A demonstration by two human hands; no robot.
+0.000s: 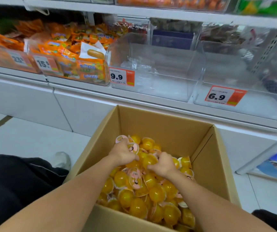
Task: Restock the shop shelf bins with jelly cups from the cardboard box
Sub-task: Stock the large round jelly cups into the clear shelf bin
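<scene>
Shop shelf (84, 88), clear bin (156, 91) nearly bare | left hand (123, 152), right hand (163, 165) both clutching cups (157, 192) in box (167, 124) | gather full handfuls, lift level, avoid spills.

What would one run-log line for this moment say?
both hands in cardboard box | left hand, right hand gathering jelly cups | 9.9 bin nearly empty
</scene>
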